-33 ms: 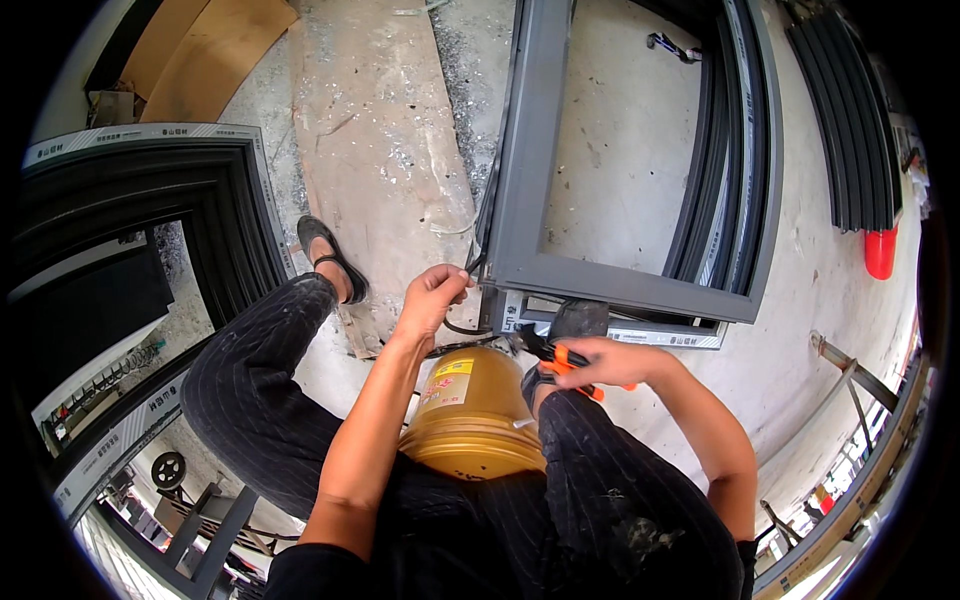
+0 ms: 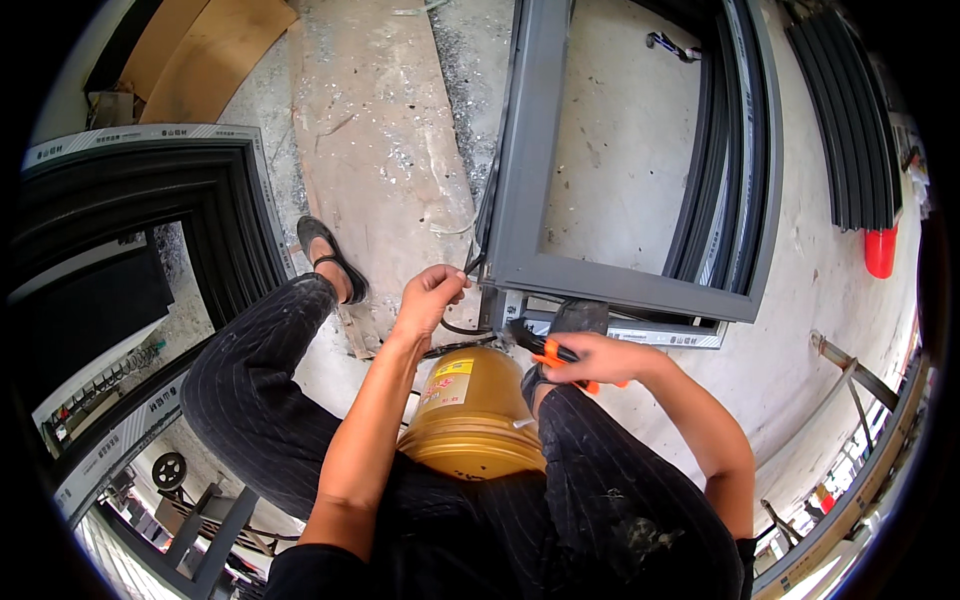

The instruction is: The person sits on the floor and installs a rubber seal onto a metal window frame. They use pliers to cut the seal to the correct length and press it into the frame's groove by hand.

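**A pinch on one side, a closed grip on the other**

Your left arm extends forward along the left of the golden bucket, and your left hand sits just ahead of it, thumb and forefinger pressed together. Your right arm bends at the elbow, out to the bucket's right, its forearm angled inward; your right hand is near the bucket's far end, on its right, fingers curled. Your left leg and right leg spread either side of the bucket.
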The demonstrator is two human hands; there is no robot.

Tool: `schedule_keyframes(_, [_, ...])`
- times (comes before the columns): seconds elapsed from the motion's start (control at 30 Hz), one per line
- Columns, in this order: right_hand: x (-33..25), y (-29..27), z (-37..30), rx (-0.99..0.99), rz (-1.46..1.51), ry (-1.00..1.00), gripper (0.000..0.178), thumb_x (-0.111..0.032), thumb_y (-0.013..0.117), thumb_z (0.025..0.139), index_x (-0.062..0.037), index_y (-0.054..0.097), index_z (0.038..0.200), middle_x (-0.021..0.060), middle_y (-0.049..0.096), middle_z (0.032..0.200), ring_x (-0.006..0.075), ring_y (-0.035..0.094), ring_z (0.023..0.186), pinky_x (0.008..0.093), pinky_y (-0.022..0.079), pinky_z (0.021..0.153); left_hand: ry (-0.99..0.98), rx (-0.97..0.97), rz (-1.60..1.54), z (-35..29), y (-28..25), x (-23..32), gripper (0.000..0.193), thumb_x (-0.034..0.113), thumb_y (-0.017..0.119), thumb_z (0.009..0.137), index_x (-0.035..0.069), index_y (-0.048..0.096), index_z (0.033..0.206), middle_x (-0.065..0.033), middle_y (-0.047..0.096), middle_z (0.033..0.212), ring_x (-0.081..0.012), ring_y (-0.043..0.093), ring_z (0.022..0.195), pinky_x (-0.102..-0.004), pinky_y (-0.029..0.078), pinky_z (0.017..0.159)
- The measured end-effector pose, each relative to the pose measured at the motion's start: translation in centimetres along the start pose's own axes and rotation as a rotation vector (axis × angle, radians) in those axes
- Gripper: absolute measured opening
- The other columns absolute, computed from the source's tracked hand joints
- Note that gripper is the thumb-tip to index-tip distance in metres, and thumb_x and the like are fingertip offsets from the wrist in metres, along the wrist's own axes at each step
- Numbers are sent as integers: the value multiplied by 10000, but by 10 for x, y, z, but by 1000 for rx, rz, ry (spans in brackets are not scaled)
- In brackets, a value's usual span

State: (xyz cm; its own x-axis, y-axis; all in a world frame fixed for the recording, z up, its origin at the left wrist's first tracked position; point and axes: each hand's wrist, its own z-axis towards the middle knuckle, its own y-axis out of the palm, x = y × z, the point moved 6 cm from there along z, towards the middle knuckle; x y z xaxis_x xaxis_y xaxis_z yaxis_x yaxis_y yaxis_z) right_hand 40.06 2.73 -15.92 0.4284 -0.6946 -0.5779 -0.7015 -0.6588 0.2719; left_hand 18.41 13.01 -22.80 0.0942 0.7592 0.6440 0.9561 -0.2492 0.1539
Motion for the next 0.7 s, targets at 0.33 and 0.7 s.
schedule_keyframes(0.33, [-23, 20, 85, 383, 3, -47, 433, -351, 620, 851, 15, 541, 1068, 214, 615, 948, 344, 602, 918, 411, 454, 812, 156, 66, 593, 13, -24, 7, 190, 196, 614, 867, 20, 674, 908, -90, 629, 746, -170, 580, 687, -319, 453, 632])
schedule_keyframes(0.7, [-21, 21, 95, 537, 60, -158, 460, -312, 626, 855, 3, 523, 1174, 207, 619, 949, 320, 603, 858, 401, 467, 779, 425, 192, 1020, -2, -8, 44, 146, 174, 649, 809, 35, 676, 843, -149, 650, 797, -346, 609, 802, -436, 470, 716])
